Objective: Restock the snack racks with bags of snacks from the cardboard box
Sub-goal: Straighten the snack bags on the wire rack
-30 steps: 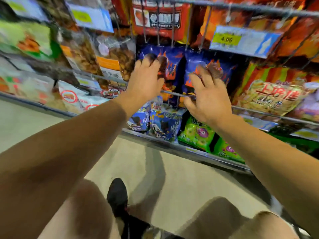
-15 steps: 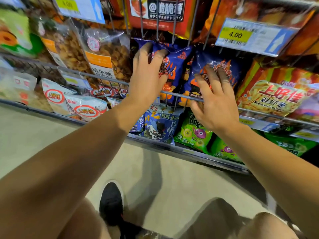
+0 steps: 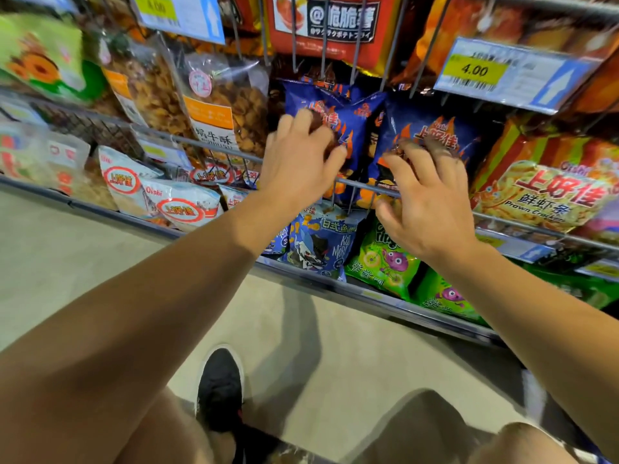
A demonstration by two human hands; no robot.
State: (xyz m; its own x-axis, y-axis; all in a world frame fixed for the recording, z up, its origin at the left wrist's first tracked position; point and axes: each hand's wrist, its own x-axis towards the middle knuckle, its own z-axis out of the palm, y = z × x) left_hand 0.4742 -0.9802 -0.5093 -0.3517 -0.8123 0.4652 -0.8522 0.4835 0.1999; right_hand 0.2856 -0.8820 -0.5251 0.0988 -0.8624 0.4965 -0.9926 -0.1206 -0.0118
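The blue flame-printed snack bags stand upright in the middle wire rack, two rows side by side behind its front rail; I judge they are the stock I am settling, since both hands sit right at them. My left hand rests against the left-hand bag with its fingers curled loosely over the bag's face, touching it rather than plainly pinching it; my right hand hovers at the right-hand bag, fingers spread wide and a little bent, the tips blurred, so I cannot tell whether they press the foil or stand just off it; neither hand carries a bag clear of the rack. I read this posture as tidying; pushing the packs back so they stand straight behind the rail. The cardboard box is not in view. Beside these, on the right, lie the prawn cracker bags; on the left, clear bags of brown snacks; below, green bags on the bottom shelf; a 4.00 price tag hangs above; my black shoe stands on the floor.
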